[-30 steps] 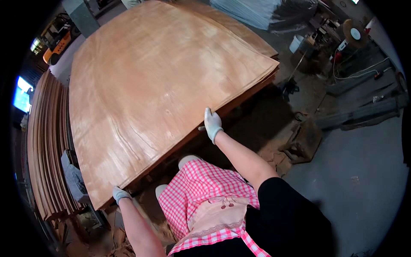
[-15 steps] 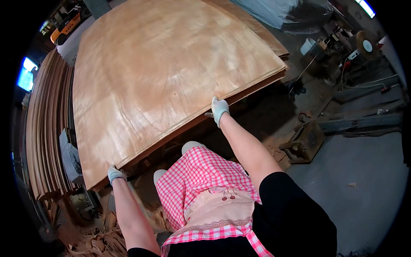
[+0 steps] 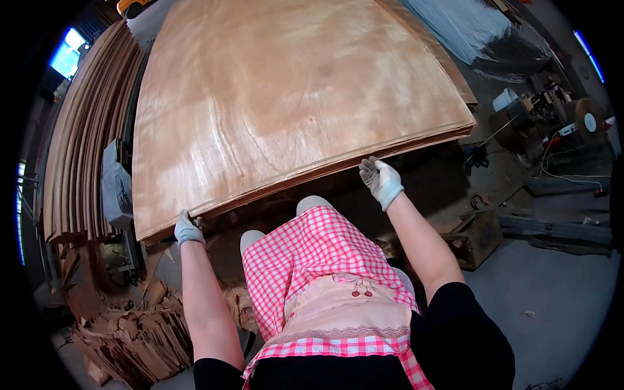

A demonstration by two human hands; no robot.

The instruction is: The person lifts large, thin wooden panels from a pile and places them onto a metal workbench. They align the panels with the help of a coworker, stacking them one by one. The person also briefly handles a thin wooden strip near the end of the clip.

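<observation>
We look down on a broad stack (image 3: 426, 138) of thin wood sheets spread ahead of the grip, its glossy top sheet (image 3: 292, 78) uppermost; standing sheets (image 3: 88, 143) rise to the left, a heap of wood scraps (image 3: 140, 338) lies to the lower left, and a battered box (image 3: 478, 237) sits to the lower right. The right hand (image 3: 381, 182), gloved, is loose, palm showing, just beside the front edge; the left hand (image 3: 188, 231) meets that edge near the corner, though whether it is clamped we cannot tell. We judge the step to be handling the sheet's edge; next seems to call for a firm right-hand hold
</observation>
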